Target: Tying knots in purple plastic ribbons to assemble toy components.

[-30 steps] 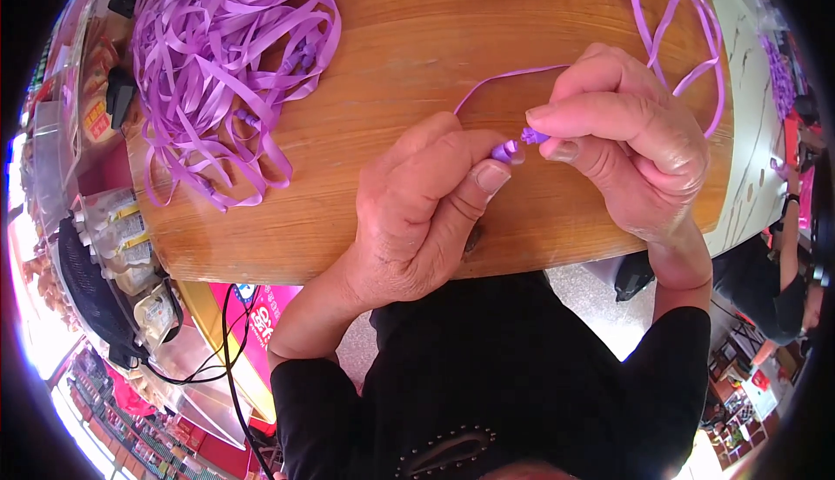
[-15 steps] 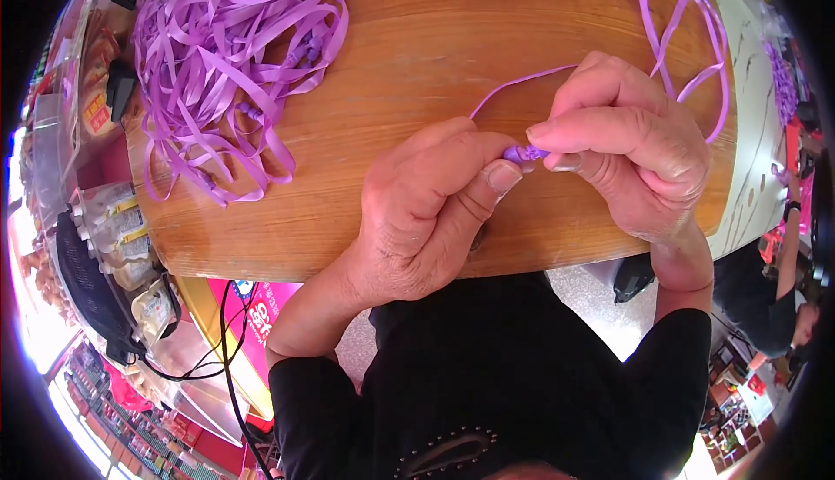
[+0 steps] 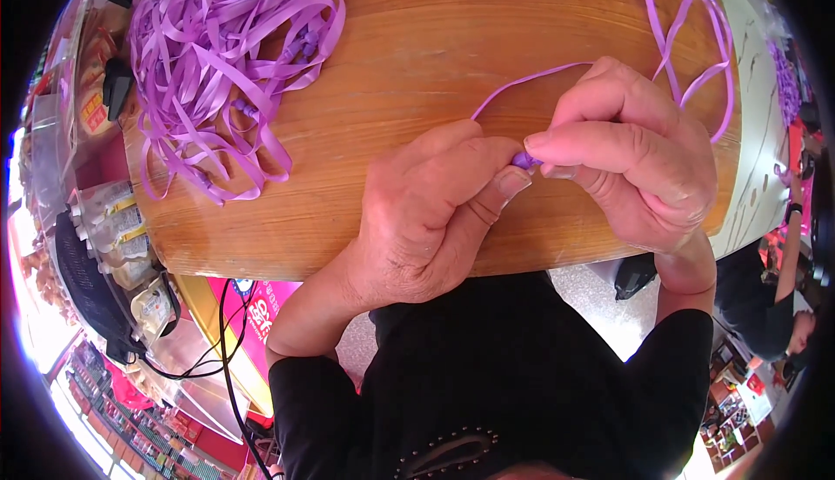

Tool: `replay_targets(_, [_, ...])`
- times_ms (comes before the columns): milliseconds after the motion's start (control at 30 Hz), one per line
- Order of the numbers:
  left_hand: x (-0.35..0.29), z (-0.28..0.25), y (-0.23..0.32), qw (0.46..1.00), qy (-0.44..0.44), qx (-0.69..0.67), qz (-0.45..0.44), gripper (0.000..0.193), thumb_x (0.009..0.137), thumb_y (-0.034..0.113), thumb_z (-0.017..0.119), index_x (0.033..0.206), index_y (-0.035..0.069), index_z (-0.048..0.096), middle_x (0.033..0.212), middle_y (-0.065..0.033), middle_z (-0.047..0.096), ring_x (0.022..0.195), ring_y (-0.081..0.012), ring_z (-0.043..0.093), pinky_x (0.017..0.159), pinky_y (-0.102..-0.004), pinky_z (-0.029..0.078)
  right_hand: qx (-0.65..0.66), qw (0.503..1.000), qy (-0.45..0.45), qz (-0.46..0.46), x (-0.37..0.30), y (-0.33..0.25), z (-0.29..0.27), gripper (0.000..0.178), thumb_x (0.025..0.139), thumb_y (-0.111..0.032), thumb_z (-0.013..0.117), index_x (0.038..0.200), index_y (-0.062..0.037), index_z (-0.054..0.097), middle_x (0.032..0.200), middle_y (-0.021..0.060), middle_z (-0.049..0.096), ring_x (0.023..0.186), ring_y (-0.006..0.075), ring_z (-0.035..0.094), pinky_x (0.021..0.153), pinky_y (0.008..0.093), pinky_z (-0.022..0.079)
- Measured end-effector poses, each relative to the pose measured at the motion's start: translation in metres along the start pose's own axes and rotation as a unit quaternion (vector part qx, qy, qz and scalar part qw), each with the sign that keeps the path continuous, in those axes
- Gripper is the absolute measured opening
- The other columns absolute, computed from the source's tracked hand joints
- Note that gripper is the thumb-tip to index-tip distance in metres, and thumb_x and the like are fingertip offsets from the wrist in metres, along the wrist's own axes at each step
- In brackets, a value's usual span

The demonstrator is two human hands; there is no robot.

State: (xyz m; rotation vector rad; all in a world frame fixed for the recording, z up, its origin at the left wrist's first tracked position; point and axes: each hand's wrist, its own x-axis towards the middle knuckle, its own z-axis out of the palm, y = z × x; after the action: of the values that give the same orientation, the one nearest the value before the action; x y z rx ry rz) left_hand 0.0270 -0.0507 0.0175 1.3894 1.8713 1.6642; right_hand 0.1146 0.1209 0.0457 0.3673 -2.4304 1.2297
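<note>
A small knotted part of a purple ribbon point(image 3: 524, 160) shows between my two hands, above the wooden table. My left hand point(image 3: 430, 206) pinches it between thumb and forefinger from the left. From the right, the thumb and forefinger of my right hand point(image 3: 635, 154) close on its other end, so most of the knot is hidden by fingertips. A thin stretch of the ribbon point(image 3: 522, 80) arcs from behind my left hand to behind my right. Beyond the right hand, more ribbon point(image 3: 722, 36) lies in a loose loop near the table's right edge.
A big tangled heap of purple ribbons point(image 3: 235, 54) covers the far left of the wooden table point(image 3: 417, 45). Packets and a dark mesh pouch point(image 3: 83, 280) stand off its left side, with black cables point(image 3: 228, 332) below. Another person's arm point(image 3: 790, 245) shows at far right.
My right fingertips have moved slightly left and now cover more of the knot, close against my left fingertips. The left hand has barely shifted.
</note>
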Motion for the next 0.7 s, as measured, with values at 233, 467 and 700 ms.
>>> replay_targets(233, [0.000, 0.002, -0.002, 1.000, -0.011, 0.007, -0.007, 0.009, 0.079, -0.001, 0.063, 0.088, -0.002, 0.060, 0.066, -0.0093, 0.050, 0.056, -0.0227, 0.050, 0.049, -0.0299, 0.040, 0.000, 1.000, -0.020, 0.014, 0.001, 0.000, 0.000, 0.016, 0.074, -0.003, 0.066, 0.089, 0.0015, 0.065, 0.078, 0.0091, 0.058, 0.064, 0.0148, 0.054, 0.054, 0.0223, 0.041])
replay_targets(467, [0.000, 0.003, -0.006, 0.995, -0.029, -0.086, -0.029, 0.009, 0.080, 0.000, 0.063, 0.089, -0.001, 0.061, 0.065, -0.0078, 0.050, 0.056, -0.0207, 0.047, 0.050, -0.0288, 0.039, 0.157, 0.985, 0.003, 0.067, -0.002, 0.007, 0.004, 0.015, 0.077, -0.005, 0.066, 0.091, 0.0002, 0.065, 0.077, 0.0076, 0.057, 0.065, 0.0132, 0.052, 0.055, 0.0228, 0.040])
replay_targets(700, [-0.002, 0.003, -0.004, 0.994, -0.030, -0.100, -0.032, 0.010, 0.081, 0.001, 0.062, 0.091, -0.001, 0.061, 0.065, -0.0072, 0.050, 0.056, -0.0198, 0.047, 0.049, -0.0293, 0.038, 0.068, 0.997, -0.011, 0.017, 0.000, 0.006, 0.002, 0.016, 0.077, -0.009, 0.067, 0.090, 0.0004, 0.064, 0.075, 0.0061, 0.057, 0.064, 0.0136, 0.051, 0.056, 0.0241, 0.038])
